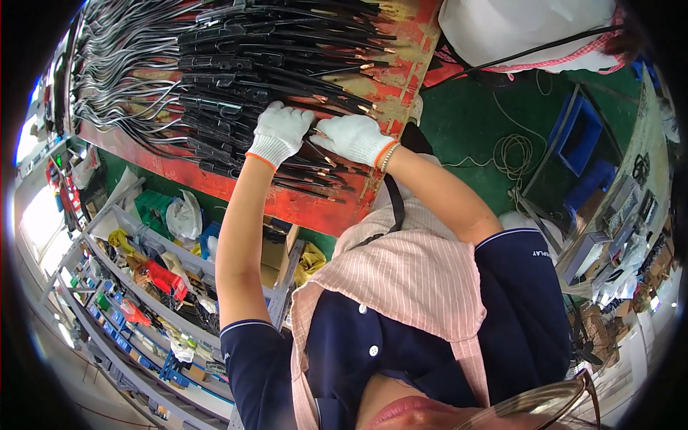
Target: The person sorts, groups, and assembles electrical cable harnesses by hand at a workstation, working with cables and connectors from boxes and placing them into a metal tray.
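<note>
My left hand (pixel 281 131) and right hand (pixel 354 136), gloved, are close together, pinching black cables (pixel 287 64) on the red worktop (pixel 401 64); most lie sorted in rows, the near ones unfinished.

Cardboard box (pixel 272 251) under red bench; white bags (pixel 183 218) left

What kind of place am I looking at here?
Likely a cable or wire-harness workshop: black cable assemblies piled on a worn red workbench, gloved left hand and right hand sorting them, parts shelving alongside.
</note>
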